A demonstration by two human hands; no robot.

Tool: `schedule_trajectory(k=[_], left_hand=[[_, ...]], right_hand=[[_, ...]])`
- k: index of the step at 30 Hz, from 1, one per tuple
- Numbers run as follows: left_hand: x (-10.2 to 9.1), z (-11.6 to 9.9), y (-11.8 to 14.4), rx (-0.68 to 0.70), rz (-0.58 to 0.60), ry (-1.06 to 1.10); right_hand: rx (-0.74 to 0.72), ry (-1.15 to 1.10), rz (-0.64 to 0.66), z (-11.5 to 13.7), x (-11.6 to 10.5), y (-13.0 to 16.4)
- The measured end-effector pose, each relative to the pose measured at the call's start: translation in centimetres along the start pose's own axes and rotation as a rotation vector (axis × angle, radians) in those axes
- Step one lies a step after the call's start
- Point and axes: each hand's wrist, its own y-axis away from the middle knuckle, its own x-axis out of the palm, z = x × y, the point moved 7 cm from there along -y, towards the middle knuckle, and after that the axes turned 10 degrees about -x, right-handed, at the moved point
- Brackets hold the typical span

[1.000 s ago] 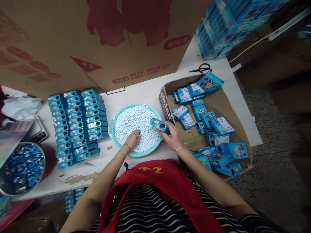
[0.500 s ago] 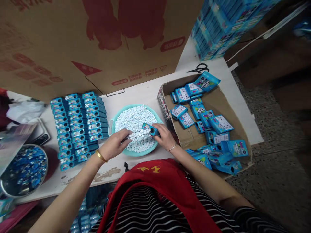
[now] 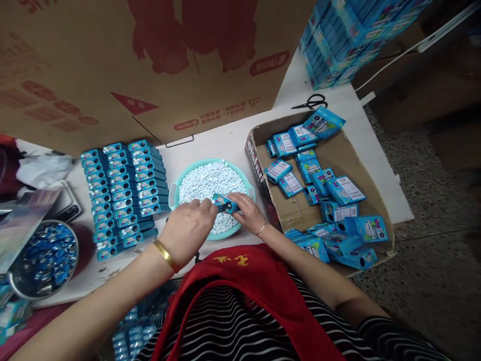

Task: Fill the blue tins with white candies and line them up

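Gripping box point(image 3: 224, 203) over basin point(image 3: 173, 193) of pellets point(image 3: 205, 183) | right hand point(image 3: 248, 212) fingers closed on box | left hand point(image 3: 188, 229) fingertips pinching box end at 9 o'clock | carton point(image 3: 338, 155) at 3 o'clock of basin

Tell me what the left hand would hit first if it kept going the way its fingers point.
Probably the small blue box held by the right hand; the left hand fingers already reach it.
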Motion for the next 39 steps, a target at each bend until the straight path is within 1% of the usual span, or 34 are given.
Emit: schedule_trajectory(k=[1,2,3,4,5,6,7,8,9,10,11,13,15,17,19,22,24,26,28,30,32,35,37,39], left_hand=[[0.5,0.9,0.1,-0.009,-0.032,0.039],[1.4,2.1,0.0,-0.034,-0.062,0.089],[2.8,3.5,-0.2,-0.073,-0.079,0.143],[4.6,5.1,-0.5,-0.125,-0.079,0.195],[7.0,6.5,-1.0,-0.177,-0.052,0.245],[9.7,7.6,-1.5,-0.233,0.003,0.280],[12.5,8.3,-2.2,-0.276,0.067,0.317],[15.0,8.3,-2.9,-0.288,0.108,0.390],[17.0,7.9,-3.9,-0.286,0.120,0.467],[18.6,7.1,-4.9,-0.275,0.121,0.512],[19.8,5.9,-6.0,-0.259,0.110,0.555],[21.2,3.4,-8.1,-0.229,0.074,0.611],[21.7,1.2,-9.9,-0.209,0.036,0.670],[21.9,0.1,-10.8,-0.193,0.008,0.729],[22.0,0.2,-10.8,-0.173,-0.015,0.787],[21.7,1.5,-9.5,-0.137,-0.039,0.854],[20.6,2.7,-8.1,-0.104,-0.060,0.887],[18.6,3.7,-6.6,-0.055,-0.106,0.920],[16.0,4.6,-5.1,-0.001,-0.161,0.929],[13.2,5.2,-3.8,0.041,-0.191,0.891],[10.7,5.4,-2.9,0.084,-0.192,0.824],[7.8,4.7,-2.3,0.131,-0.157,0.668],[6.4,3.9,-2.2,0.106,-0.117,0.513],[5.1,2.9,-2.2,0.050,-0.078,0.340]], right_hand=[[0.012,-0.013,-0.011,-0.2,-0.1,0.1],[0.027,-0.025,-0.025,-0.4,-0.3,0.2],[0.046,-0.033,-0.039,-0.7,-0.5,0.4],[0.069,-0.038,-0.054,-1.0,-0.7,0.5],[0.100,-0.040,-0.068,-1.3,-1.0,0.7],[0.137,-0.040,-0.084,-1.7,-1.3,0.8],[0.176,-0.038,-0.101,-2.0,-1.6,0.9],[0.215,-0.037,-0.116,-2.3,-1.9,1.0],[0.249,-0.038,-0.129,-2.5,-2.3,1.1],[0.275,-0.038,-0.138,-2.6,-2.6,1.1],[0.294,-0.039,-0.145,-2.7,-2.8,1.0],[0.313,-0.031,-0.157,-2.6,-3.3,0.9],[0.322,-0.012,-0.174,-2.6,-3.8,0.9],[0.329,0.007,-0.193,-2.7,-4.1,1.0],[0.335,0.015,-0.218,-2.8,-4.3,1.1],[0.340,0.006,-0.242,-3.0,-4.4,1.5],[0.341,0.002,-0.241,-3.1,-4.4,1.6],[0.332,0.006,-0.234,-3.1,-4.3,1.7],[0.311,0.013,-0.215,-3.1,-4.1,1.7],[0.270,0.019,-0.175,-2.9,-3.5,1.5],[0.214,0.023,-0.131,-2.6,-2.8,1.3],[0.130,0.020,-0.069,-2.0,-1.5,0.9],[0.091,0.021,-0.042,-1.6,-0.8,0.6],[0.059,0.027,-0.033,-1.2,-0.2,0.5]])
